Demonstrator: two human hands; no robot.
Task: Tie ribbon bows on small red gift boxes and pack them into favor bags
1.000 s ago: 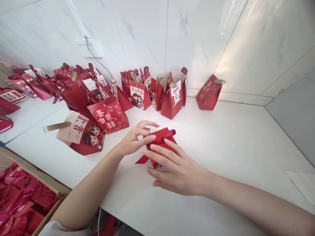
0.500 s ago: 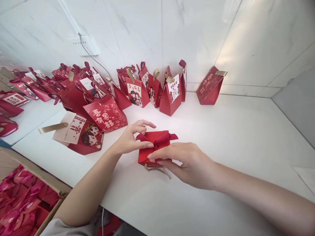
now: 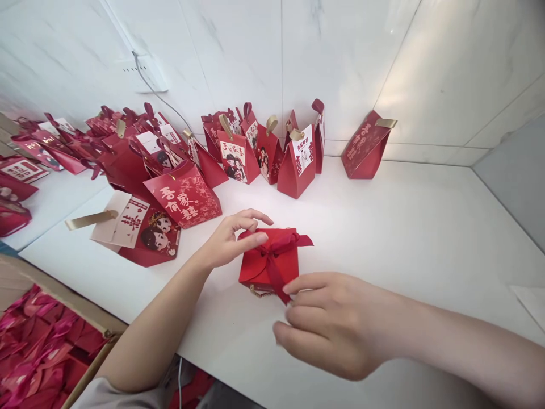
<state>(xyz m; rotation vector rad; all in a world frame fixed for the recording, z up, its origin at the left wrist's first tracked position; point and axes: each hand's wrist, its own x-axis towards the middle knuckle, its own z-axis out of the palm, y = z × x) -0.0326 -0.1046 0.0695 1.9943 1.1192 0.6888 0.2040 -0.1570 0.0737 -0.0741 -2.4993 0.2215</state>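
Observation:
A small red gift box with a dark red ribbon lies on the white counter in front of me. My left hand pinches the box's upper left corner at the ribbon knot. My right hand is closed, with thumb and forefinger pinching the ribbon's lower end, drawn toward me below the box. A bit of twisted cord peeks out under the box.
Several folded red gift bags stand along the tiled wall, one apart at the right. More lie heaped at the left. A cardboard carton of red pieces sits at the lower left. A socket with a cable is on the wall.
The box has been turned face up. My right hand moved from on top of it toward me, drawing the ribbon's end down. My left hand stayed at the top corner.

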